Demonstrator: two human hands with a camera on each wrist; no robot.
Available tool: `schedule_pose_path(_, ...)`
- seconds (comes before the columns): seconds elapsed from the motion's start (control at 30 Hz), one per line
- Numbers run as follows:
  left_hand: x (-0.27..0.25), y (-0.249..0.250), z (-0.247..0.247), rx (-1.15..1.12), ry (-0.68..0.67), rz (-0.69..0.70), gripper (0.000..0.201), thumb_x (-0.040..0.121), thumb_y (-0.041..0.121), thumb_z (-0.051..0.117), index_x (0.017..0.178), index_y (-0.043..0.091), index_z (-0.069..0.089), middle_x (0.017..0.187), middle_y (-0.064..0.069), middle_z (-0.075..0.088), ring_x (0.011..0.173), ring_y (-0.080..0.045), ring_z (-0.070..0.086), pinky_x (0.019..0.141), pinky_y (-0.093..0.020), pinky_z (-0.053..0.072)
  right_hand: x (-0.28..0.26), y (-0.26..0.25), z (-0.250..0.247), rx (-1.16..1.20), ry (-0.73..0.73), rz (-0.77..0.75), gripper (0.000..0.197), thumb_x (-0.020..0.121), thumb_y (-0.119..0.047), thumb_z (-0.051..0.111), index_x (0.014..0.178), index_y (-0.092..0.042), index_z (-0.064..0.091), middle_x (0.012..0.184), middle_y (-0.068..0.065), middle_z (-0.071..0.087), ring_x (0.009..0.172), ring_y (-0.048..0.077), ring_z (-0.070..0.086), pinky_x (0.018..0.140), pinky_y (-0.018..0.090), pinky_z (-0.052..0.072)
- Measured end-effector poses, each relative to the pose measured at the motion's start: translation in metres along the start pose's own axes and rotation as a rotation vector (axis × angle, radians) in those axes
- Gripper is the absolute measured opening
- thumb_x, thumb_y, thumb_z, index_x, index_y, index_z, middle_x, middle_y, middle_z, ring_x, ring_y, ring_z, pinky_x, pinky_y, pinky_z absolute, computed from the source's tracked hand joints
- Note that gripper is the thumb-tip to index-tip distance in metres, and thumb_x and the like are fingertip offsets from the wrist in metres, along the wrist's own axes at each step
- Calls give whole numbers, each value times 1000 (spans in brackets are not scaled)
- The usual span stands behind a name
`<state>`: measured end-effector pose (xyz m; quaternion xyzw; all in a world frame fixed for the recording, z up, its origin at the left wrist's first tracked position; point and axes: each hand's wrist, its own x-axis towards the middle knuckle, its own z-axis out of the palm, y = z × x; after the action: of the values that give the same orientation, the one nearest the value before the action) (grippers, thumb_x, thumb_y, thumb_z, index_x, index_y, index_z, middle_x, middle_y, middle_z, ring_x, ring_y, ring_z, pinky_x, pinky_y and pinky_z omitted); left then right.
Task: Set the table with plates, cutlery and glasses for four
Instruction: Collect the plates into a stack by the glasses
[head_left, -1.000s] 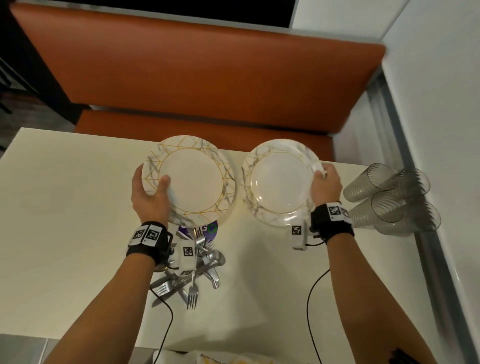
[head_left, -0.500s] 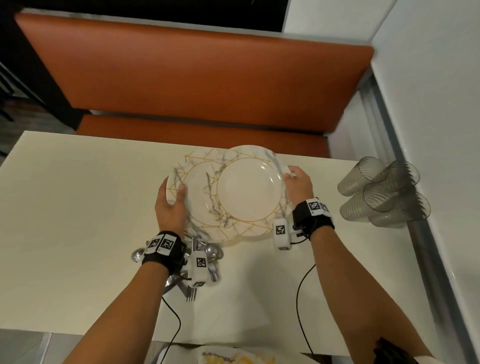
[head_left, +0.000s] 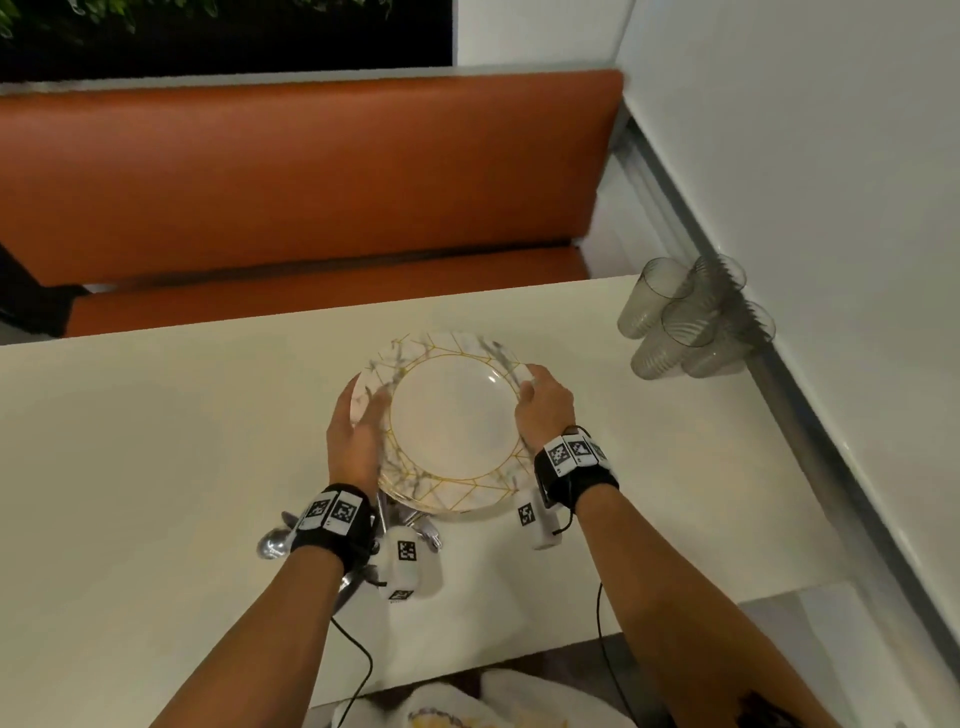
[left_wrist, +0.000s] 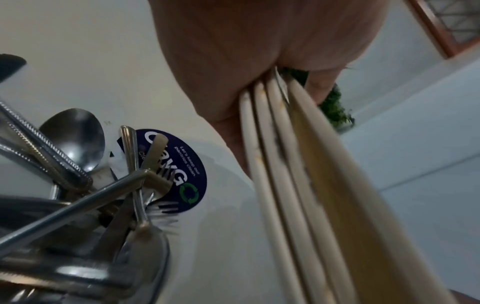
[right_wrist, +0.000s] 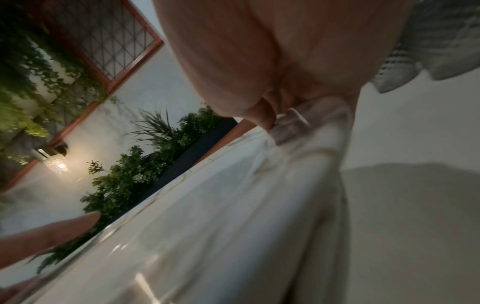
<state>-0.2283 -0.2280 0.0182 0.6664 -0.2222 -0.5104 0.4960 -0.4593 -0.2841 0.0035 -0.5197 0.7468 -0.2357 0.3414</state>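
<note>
orange bench (head_left: 291, 176) beyond a cream counter (head_left: 130, 457), wall on the right. stack of marbled gold-lined plates (head_left: 452, 421) held above the counter's middle, tilted, several rims showing edge-on in the left wrist view (left_wrist: 285, 164). left hand (head_left: 356, 431) gripping the stack's left rim, thumb on top, fingers curled beneath. right hand (head_left: 543, 405) gripping the right rim, fingers (right_wrist: 262, 115) curled over the edge, thumb side unclear. four ribbed clear glasses (head_left: 685, 322) clustered by the wall at the counter's far right, well apart from the plates. heap of steel cutlery (left_wrist: 78, 185), spoons and forks, on the counter under the left wrist, lying over a dark blue round sticker (left_wrist: 182, 172)
</note>
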Motion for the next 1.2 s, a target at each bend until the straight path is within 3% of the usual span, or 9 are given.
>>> schedule_pose_path(0.07, -7, -3, 4, 119, -79, 24, 69, 93, 31, 76, 155, 31, 45, 145, 5, 60, 127, -16, 59, 91, -24, 50, -12, 15, -3, 23, 42, 50, 38, 103, -21, 46, 139, -11, 53, 129, 15, 63, 121, 33, 59, 96, 35, 47)
schedule_pose_path(0.13, -11, -7, 8, 243, -124, 29, 73, 96, 24, 73, 159, 27, 37, 153, 0, 52, 132, -19, 53, 99, -28, 46, -22, 26, -8, 52, 81, 91, 37, 103, -23, 48, 136, -8, 55, 130, 16, 63, 121, 33, 58, 97, 34, 46)
schedule_pose_path(0.23, -13, -19, 22, 425, -219, 25, 77, 97, 33, 72, 161, 28, 30, 164, -6, 39, 148, -31, 40, 117, -47, 39, -43, 57, -21, 90, 155, 161, 39, 102, -25, 51, 137, -8, 56, 130, 16, 63, 122, 33, 58, 98, 35, 45)
schedule_pose_path(0.4, -11, -39, 65, 730, -393, 78, 76, 99, 42, 67, 161, 20, 30, 163, -12, 40, 146, -38, 41, 117, -50, 40, -78, 110, -47, 47, 139, 270, 62, 89, -31, 69, 144, -11, 48, 133, 17, 56, 123, 33, 56, 100, 36, 45)
schedule_pose_path(0.53, -13, -55, 105, 924, -516, 69, 78, 99, 41, 66, 160, 10, 29, 157, -21, 45, 142, -41, 46, 113, -44, 39, -88, 144, -67, -9, 155, 340, 68, 87, -28, 73, 147, -10, 44, 137, 19, 49, 125, 33, 53, 102, 36, 43)
schedule_pose_path(0.77, -15, -82, 167, 1008, -514, 31, 72, 101, 33, 66, 156, 4, 31, 150, -27, 50, 136, -44, 50, 110, -45, 42, -72, 183, -92, -24, 139, 388, 66, 89, -25, 71, 146, -7, 44, 133, 19, 49, 124, 35, 50, 104, 36, 40)
schedule_pose_path(0.93, -11, -93, 198, 1069, -500, 80, 72, 99, 33, 69, 155, 4, 34, 147, -26, 50, 136, -44, 48, 109, -46, 41, -51, 203, -108, -35, 94, 429, 65, 90, -25, 68, 147, -10, 41, 136, 15, 46, 124, 32, 50, 102, 33, 40)
schedule_pose_path(1.07, -9, -94, 219, 1162, -511, 149, 70, 96, 44, 69, 151, 9, 41, 142, -24, 47, 129, -44, 50, 106, -49, 45, -39, 215, -121, -19, 124, 428, 64, 90, -23, 68, 147, -11, 40, 136, 15, 46, 124, 33, 51, 104, 35, 41)
schedule_pose_path(1.2, -2, -94, 242, 1166, -531, 135, 77, 93, 51, 70, 154, 13, 41, 144, -21, 42, 131, -43, 50, 109, -49, 45, -16, 226, -140, -25, 124, 446, 65, 89, -23, 68, 147, -13, 41, 135, 16, 47, 125, 33, 50, 107, 39, 42)
